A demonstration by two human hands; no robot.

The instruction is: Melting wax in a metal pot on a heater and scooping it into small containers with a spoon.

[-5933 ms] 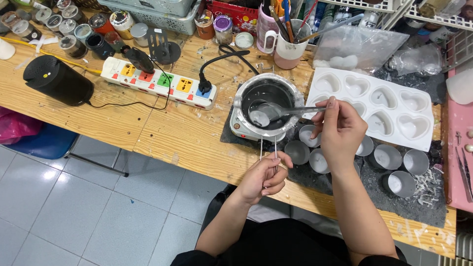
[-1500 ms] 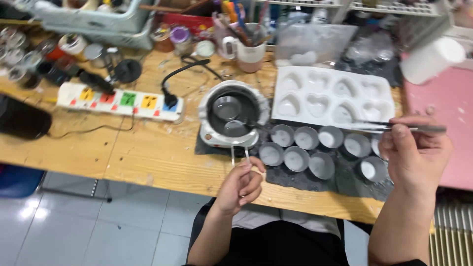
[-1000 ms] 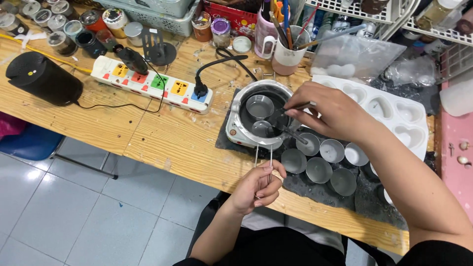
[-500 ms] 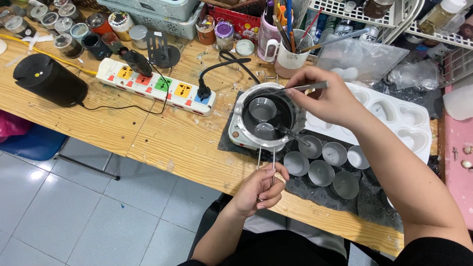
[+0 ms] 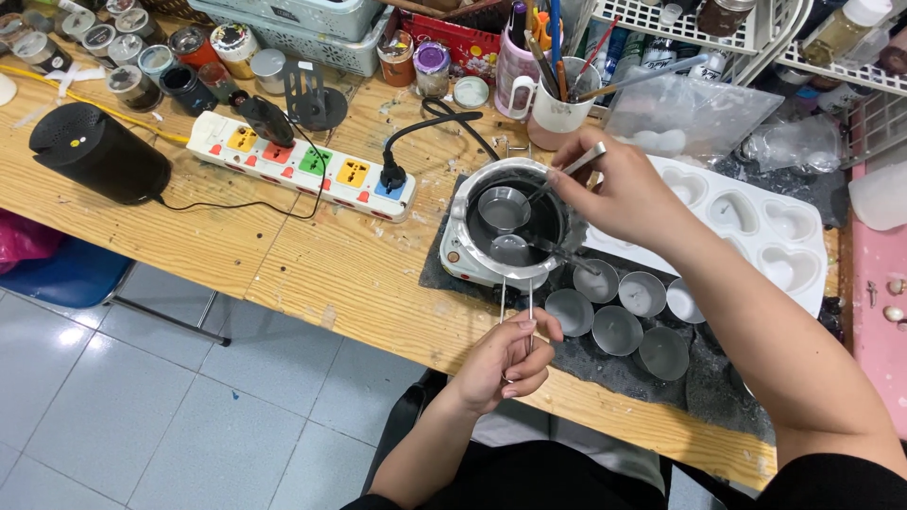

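Observation:
My right hand (image 5: 624,194) holds metal tweezers (image 5: 567,172) whose tips reach into the round melting pot (image 5: 505,227), which contains two small metal cups. My left hand (image 5: 505,354) pinches two thin white wick sticks (image 5: 517,304) upright at the table's front edge, just in front of the pot. Several small round metal candle tins (image 5: 619,326) sit on a dark mat (image 5: 661,378) under my right forearm. A white tray of heart-shaped moulds (image 5: 756,231) lies to the right of the pot.
A white power strip (image 5: 302,165) with coloured switches and a black plug lies left of the pot. A black cylinder (image 5: 99,151) stands far left. Jars, baskets and cups of tools line the back. A pink surface (image 5: 879,321) borders the right.
Over the last seconds my right hand swung from the far right back over the pot with the tweezers, and lowered their tips into it. My left hand has kept the wick sticks steady.

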